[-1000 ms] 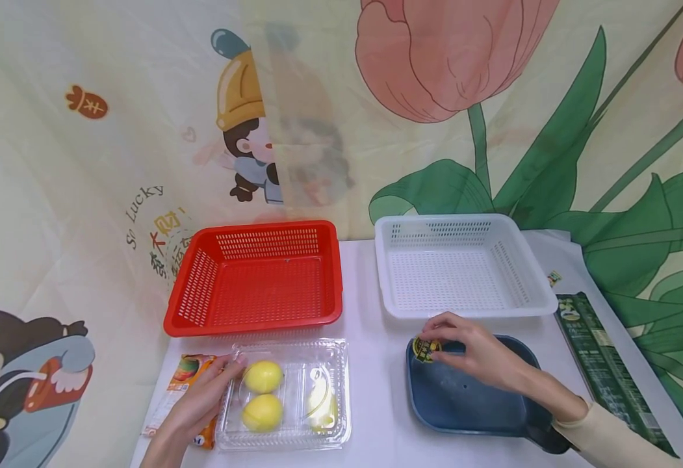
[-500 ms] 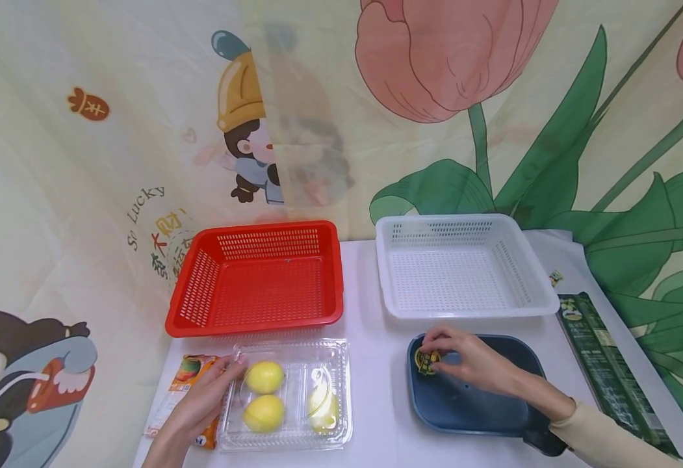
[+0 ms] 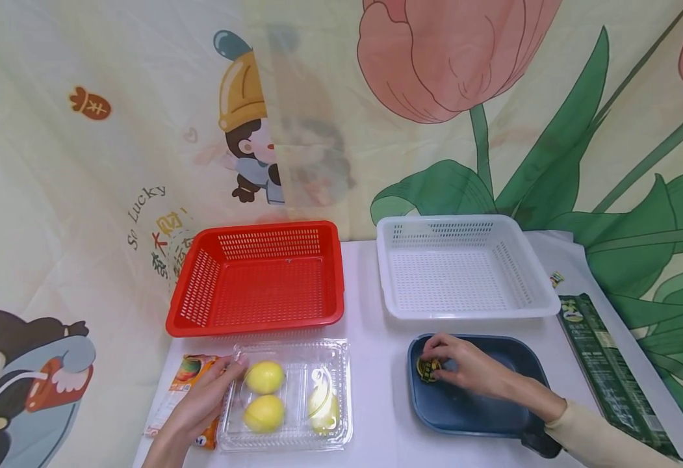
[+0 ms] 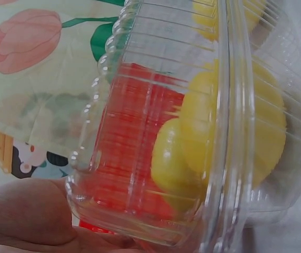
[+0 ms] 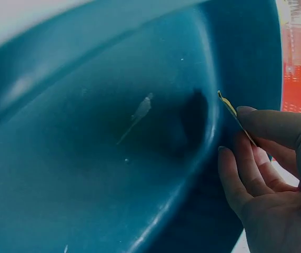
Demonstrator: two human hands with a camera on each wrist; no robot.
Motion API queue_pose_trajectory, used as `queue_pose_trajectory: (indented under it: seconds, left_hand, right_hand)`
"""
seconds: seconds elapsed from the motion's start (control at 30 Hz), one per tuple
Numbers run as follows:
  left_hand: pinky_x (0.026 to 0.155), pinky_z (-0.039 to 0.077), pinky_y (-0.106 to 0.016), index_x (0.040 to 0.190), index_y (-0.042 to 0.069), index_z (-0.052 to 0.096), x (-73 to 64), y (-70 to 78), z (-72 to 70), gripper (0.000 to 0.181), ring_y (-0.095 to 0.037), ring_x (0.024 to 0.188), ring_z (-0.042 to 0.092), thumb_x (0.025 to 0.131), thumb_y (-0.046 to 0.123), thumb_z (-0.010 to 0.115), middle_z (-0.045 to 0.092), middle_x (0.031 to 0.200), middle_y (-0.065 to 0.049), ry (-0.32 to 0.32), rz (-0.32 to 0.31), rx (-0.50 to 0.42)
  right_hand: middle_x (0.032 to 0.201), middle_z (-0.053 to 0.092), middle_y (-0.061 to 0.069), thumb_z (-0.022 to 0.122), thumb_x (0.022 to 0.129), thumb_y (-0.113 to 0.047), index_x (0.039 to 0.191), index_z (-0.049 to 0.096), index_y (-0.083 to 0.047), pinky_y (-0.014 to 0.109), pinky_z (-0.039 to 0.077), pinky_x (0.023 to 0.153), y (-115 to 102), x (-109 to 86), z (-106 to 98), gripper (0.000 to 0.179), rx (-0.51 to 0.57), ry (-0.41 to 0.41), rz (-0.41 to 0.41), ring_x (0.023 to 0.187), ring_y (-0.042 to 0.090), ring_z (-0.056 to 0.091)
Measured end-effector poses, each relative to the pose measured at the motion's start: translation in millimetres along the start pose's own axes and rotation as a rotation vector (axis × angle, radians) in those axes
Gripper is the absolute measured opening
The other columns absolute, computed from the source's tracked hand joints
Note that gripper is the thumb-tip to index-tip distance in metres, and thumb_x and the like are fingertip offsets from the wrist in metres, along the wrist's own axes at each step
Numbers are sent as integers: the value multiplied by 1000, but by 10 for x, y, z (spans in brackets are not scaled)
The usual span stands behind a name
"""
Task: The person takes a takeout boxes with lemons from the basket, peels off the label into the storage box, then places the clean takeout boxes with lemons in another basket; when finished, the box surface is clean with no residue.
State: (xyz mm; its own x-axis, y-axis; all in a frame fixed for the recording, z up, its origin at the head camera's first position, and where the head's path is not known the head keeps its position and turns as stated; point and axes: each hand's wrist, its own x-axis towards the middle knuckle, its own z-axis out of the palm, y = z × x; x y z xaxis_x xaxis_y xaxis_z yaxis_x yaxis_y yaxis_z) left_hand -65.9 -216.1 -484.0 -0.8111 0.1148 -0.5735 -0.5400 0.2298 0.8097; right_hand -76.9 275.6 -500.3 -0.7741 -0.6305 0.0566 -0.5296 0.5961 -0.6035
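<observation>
Hands (image 3: 471,368), two, one pinched disc (image 3: 429,370), one box (image 3: 344,406), three fruits (image 3: 264,414)

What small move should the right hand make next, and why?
Probably ease the right hand down slightly, deeper into the blue container: it pinches a small dark-and-yellow piece that shows inside the rim in the head view and seems raised off the bottom in the right wrist view.

Thin black-yellow piece (image 3: 428,370), tilted over blue pan (image 3: 476,413), clear box (image 3: 296,396)
</observation>
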Motion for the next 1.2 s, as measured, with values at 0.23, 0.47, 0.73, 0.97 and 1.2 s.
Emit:
queue_pose_trajectory:
  seconds: [0.23,0.47,0.73,0.97,1.2]
  left_hand:
    - [120,14,-63,160,-2,12,-2,-6,9,86,-47,152,13,103,49,51,14,165,-27,5,-11,-8]
    - [120,14,-64,160,-3,12,5,-16,3,86,-48,152,14,103,49,51,15,165,-28,0,1,1]
    - [121,14,-64,160,-2,13,12,-26,0,85,-48,152,12,103,49,51,14,165,-27,6,2,-1]
    - [121,13,-63,160,-3,13,11,-25,-1,85,-47,152,12,103,48,52,14,165,-27,9,5,-3]
    - [121,11,-64,159,-4,13,0,-18,-2,84,-49,153,9,104,47,52,12,165,-29,3,8,-10]
  right_hand:
    - [121,59,2,78,87,-6,110,74,-8,28,57,85,51,-10,38,23,-16,-44,24,105,14,63]
    - [120,60,3,78,86,-4,109,74,-5,30,58,86,75,-13,70,24,-51,-55,4,104,14,63]
    - [120,61,5,78,85,-3,111,74,-4,33,58,90,80,-7,83,26,-73,-76,10,107,16,64]
    - [122,62,5,77,86,-4,115,74,-4,38,58,93,89,2,86,29,-73,-117,36,111,20,64]
    - [124,64,8,76,87,-6,116,74,-4,39,57,94,88,16,67,28,-97,-139,44,112,23,65]
